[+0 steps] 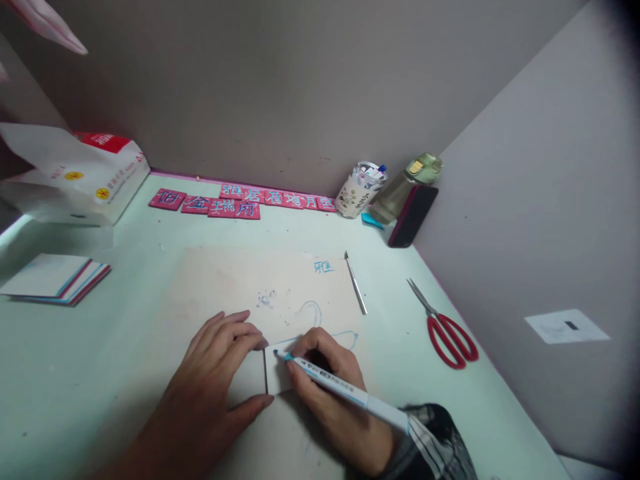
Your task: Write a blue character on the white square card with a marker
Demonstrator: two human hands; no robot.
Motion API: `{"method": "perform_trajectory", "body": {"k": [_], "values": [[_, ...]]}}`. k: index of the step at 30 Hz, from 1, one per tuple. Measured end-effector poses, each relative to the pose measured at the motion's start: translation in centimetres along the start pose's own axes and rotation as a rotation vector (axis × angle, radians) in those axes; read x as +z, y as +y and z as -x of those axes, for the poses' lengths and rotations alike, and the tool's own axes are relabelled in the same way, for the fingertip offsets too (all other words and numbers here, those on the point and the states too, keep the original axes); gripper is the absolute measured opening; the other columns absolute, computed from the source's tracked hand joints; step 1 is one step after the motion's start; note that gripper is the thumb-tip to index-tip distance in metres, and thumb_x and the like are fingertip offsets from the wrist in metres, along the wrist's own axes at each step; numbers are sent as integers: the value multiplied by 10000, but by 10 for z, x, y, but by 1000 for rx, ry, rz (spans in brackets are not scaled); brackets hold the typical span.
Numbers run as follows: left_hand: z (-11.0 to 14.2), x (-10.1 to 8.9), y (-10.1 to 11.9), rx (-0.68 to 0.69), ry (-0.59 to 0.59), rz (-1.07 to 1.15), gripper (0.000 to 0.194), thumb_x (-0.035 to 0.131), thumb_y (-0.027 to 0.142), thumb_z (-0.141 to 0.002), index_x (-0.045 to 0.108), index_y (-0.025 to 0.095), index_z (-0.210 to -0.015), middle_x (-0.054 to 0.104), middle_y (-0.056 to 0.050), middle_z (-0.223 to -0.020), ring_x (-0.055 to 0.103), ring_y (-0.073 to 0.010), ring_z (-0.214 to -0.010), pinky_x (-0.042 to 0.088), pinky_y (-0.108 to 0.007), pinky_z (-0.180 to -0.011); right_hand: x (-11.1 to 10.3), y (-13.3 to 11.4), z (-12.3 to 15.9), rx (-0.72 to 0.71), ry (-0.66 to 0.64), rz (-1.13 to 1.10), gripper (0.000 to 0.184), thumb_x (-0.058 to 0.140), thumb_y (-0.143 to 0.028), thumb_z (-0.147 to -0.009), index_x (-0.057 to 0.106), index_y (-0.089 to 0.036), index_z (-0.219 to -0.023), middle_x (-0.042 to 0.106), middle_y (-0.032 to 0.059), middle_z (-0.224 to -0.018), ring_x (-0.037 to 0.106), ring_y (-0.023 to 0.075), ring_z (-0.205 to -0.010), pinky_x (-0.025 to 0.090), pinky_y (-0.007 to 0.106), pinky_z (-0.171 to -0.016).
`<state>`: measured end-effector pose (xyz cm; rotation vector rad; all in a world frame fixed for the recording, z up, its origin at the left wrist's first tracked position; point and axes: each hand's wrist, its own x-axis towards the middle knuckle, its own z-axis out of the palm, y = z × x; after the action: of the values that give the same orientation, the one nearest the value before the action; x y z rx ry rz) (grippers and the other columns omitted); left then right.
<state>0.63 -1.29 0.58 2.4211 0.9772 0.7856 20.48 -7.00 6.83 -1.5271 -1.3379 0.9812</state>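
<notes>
A small white card (274,375) with a dark left edge lies on the paper sheet in front of me. My left hand (220,363) spans its left side, index finger at the upper corner and thumb at the lower one, gripping it in place. In my right hand (333,393) is a white and light-blue marker pen (345,392). Its blue tip meets the card near the upper left. My right fingers cover much of the card's right part. Beneath is a large beige sheet (220,280) with blue strokes and a written character.
Red scissors (453,340) and a craft knife (356,283) lie to the right. Stacked cards (55,277) and a paper bag (75,173) are at left. Along the back are pink lettered tiles (247,209), a pen cup (357,193), a bottle (400,193) and a phone (413,217).
</notes>
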Motion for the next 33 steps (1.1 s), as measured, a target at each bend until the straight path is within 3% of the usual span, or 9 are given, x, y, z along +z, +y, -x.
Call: {"method": "perform_trajectory", "body": {"k": [9,17,22,33], "values": [[-1,-1,0,14,11,-19,484,765,296,-812,531,278,-1235,650,-56,-1230,545,-332,-1327,378,-584,-1175,-4,2,-3,55,-11,-55,30,603,-203,-854,625,-213,-836,626,-7,-772,550,149,-703,425,270,-633],[-3,-4,1,34,22,-9,430,746,342,-837,546,286,-1213,675,-48,-1200,584,-330,-1290,432,-549,-1136,-1,-3,3,19,43,2,129,602,-284,-885,544,-220,-789,536,-21,-686,454,140,-612,377,280,-568],[-3,-4,2,12,19,0,454,759,340,-824,540,288,-1218,675,-43,-1206,570,-327,-1314,398,-555,-1172,-1,-1,1,21,20,-27,104,605,-258,-874,550,-222,-793,552,-20,-694,476,139,-618,391,277,-569],[-5,-4,1,38,34,-9,452,771,353,-814,555,286,-1205,684,-46,-1184,594,-339,-1273,458,-560,-1109,0,2,1,-44,3,44,111,592,-254,-916,554,-224,-816,558,-19,-718,481,138,-633,381,284,-589]]}}
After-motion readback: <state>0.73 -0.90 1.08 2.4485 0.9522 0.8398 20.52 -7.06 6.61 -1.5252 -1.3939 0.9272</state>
